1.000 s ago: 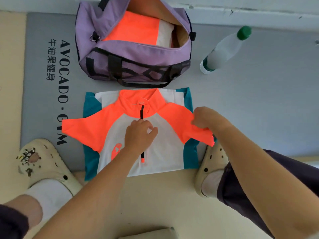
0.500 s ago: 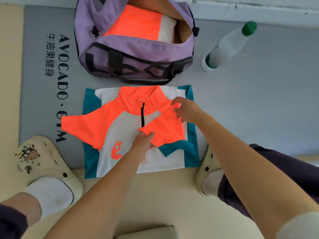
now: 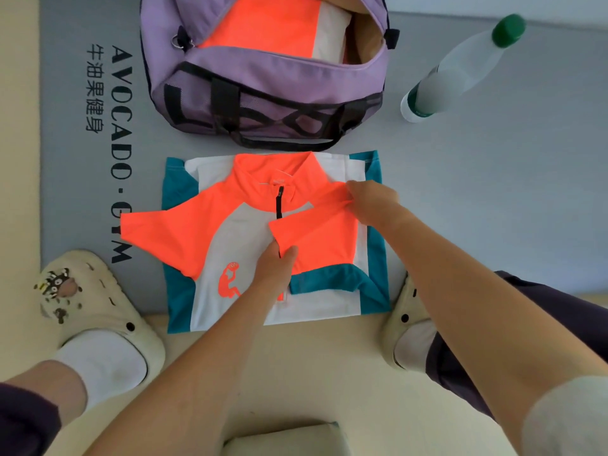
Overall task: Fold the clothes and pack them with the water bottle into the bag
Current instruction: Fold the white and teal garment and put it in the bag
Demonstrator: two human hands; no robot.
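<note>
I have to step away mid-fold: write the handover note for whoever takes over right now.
Left hand: pressing the shirt down at its centre zip.
Right hand: pinching the folded-in right sleeve at the shoulder.
Purple bag: open beyond the shirt, one folded orange-and-white garment inside.
Water bottle: standing on the mat, right of the bag.
Done: one garment packed, right sleeve folded.
Left: fold left sleeve, finish shirt, pack it and the bottle.

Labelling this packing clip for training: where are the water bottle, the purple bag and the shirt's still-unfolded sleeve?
water bottle (image 3: 460, 72): head view, on its clear body.
purple bag (image 3: 263, 74): head view, on its front wall.
unfolded sleeve (image 3: 171, 232): head view, on the orange sleeve spread out on the left.
</note>
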